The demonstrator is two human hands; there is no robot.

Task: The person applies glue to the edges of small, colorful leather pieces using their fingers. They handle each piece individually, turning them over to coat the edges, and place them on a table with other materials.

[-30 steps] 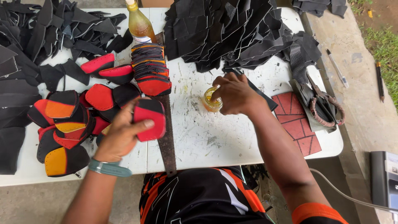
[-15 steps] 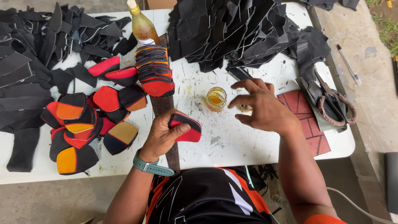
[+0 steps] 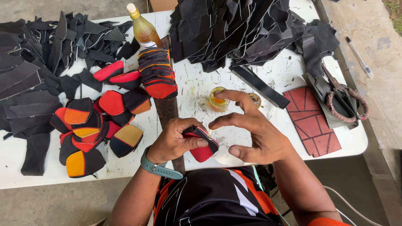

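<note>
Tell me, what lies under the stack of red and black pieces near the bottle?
Under the stack lies a rusty saw blade, running down toward the left hand. The stack covers the blade's upper part; the hand hides its lower part.

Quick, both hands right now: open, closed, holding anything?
Left hand: closed around a red and black leather piece.
Right hand: open, fingers spread, holding nothing, beside the piece.

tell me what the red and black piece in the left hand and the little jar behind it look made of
Piece: looks like leather or a leather-like sheet, matte; it bends in the left hand's grip and has dark stitched-looking edges. Jar: probably clear glass or plastic, glossy, with yellow-amber liquid showing through; which of the two cannot be told.
</note>
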